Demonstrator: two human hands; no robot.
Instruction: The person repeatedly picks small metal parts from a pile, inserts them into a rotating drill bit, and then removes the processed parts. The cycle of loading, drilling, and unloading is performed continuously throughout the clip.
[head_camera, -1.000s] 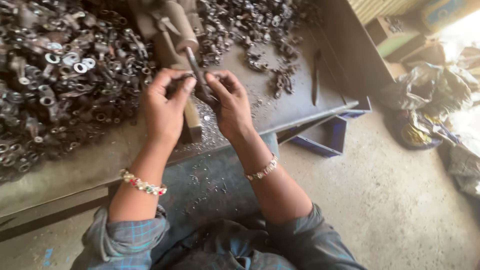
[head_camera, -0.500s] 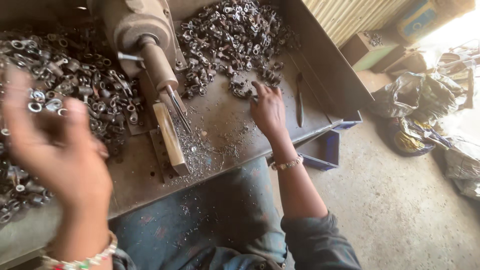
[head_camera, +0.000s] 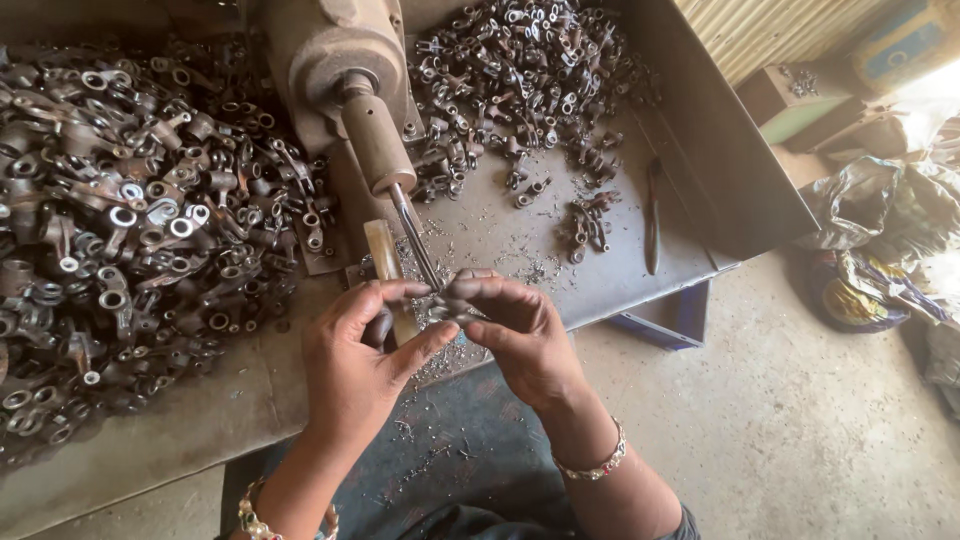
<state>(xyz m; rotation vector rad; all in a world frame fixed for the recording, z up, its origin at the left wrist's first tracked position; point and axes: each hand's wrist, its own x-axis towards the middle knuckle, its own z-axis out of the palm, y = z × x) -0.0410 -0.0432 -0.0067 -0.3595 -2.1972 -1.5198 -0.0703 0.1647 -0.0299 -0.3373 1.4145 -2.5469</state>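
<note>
Pinched between 2 hands: small metal part (head_camera: 452, 303).
Left hand (head_camera: 362, 368) and right hand (head_camera: 520, 335) are raised, fingertips closed on it at the spindle bit (head_camera: 415, 240).

Left hand (head_camera: 365, 350) back from raised position at left pile (head_camera: 130, 230), now at drill bit (head_camera: 415, 238). Right hand (head_camera: 515, 335) withdrawn from right pile (head_camera: 530, 80), now meeting left hand. Small metal part (head_camera: 448, 305) pinched between both hands at bit tip.
</note>
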